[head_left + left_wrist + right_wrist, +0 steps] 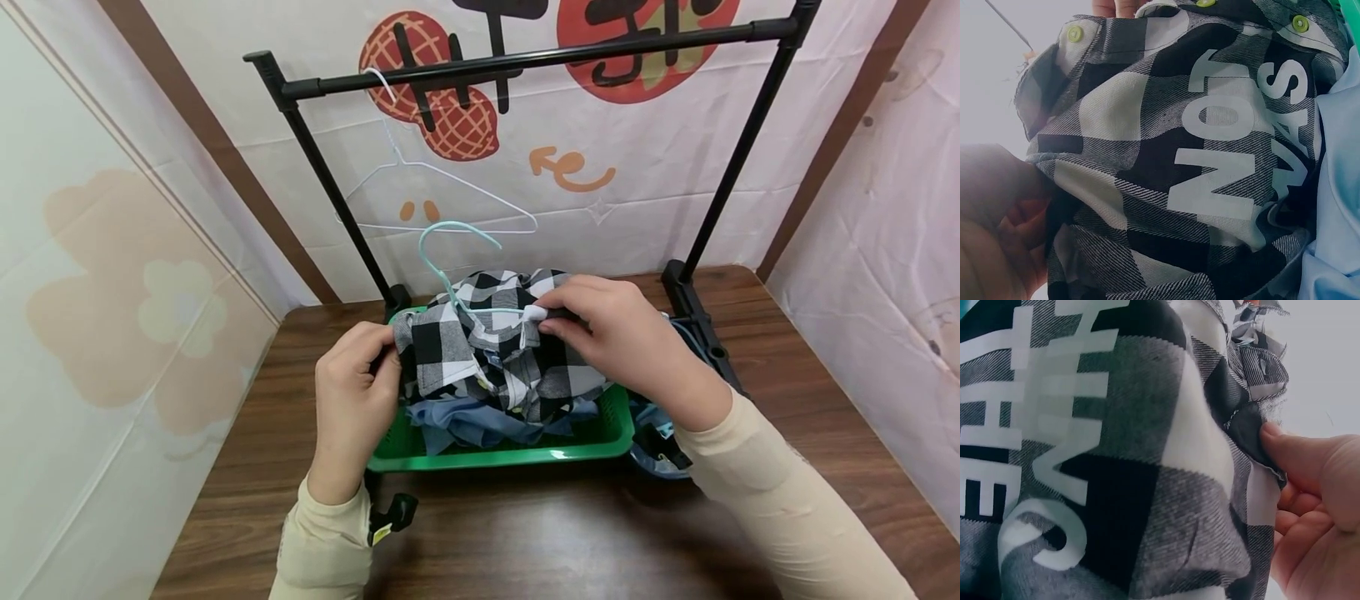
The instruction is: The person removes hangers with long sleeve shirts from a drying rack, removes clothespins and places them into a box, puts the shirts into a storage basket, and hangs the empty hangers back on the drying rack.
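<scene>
A black, white and grey checked shirt [442,346] lies bunched over a green basket [510,457], around a light-blue hanger [450,224]. The hanger's hook and part of one arm show above the collar; the rest is hidden in the cloth. At the shirt's left side, my left hand [348,400] pinches the fabric between thumb and fingers. My right hand [626,342] pinches the cloth near the collar's right side. Pale lettering and yellow-green buttons [1075,33] appear on the shirt in the left wrist view. Blue cloth [480,423] lies beneath it in the basket.
Behind the basket stands a black clothes rack [540,58], with a white hanger [450,177] on its bar. To the basket's right, partly behind my right forearm, is a dark-blue container [660,467] with items inside. Everything stands on a brown wooden table [525,533].
</scene>
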Available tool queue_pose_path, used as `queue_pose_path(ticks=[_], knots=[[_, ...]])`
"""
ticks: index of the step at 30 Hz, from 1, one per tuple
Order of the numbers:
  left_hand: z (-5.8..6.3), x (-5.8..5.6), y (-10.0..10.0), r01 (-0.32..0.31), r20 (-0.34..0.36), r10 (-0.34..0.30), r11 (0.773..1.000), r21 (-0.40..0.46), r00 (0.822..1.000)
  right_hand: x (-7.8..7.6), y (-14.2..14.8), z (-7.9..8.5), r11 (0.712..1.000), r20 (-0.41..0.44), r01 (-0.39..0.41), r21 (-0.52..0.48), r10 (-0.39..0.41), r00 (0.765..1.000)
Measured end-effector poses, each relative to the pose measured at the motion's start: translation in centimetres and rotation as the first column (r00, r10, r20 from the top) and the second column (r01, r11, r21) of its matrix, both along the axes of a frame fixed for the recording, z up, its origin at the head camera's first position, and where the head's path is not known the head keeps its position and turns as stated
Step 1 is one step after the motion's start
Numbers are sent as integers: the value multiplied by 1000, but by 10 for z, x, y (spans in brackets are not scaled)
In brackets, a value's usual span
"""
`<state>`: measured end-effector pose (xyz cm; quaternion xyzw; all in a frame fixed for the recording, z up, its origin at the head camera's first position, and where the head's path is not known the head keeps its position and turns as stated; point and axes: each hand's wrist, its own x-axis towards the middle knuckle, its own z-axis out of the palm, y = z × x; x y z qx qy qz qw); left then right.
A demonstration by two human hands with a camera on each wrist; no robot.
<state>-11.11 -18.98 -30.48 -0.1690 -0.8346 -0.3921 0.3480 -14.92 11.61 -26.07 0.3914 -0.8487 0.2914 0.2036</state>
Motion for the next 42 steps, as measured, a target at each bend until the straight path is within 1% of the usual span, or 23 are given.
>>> queue_pose_path(ticks=[3,10,20,31,37,42], knots=[[1,-1,-2,-4,-4,4,1000,6,1000,-1,5,1,1000,-4,8,0,-8,1000],[3,-1,-5,-17,-3,17,1000,21,1000,-4,20,1,1000,-63,10,-19,-11,998],[4,0,-8,-28,7,28,999,38,1000,-2,41,-2,998,-69,18,-62,-22,997],[6,0,-9,-38,-1,38,998,55,999,0,60,-9,991,-38,67,-118,-72,997],[6,0,-10,-43,-2,44,998,37,999,1,70,-16,980,6,102,-172,-102,995],[5,-1,-12,-44,-8,45,999,28,999,1,75,-19,974,41,130,-187,-125,991]])
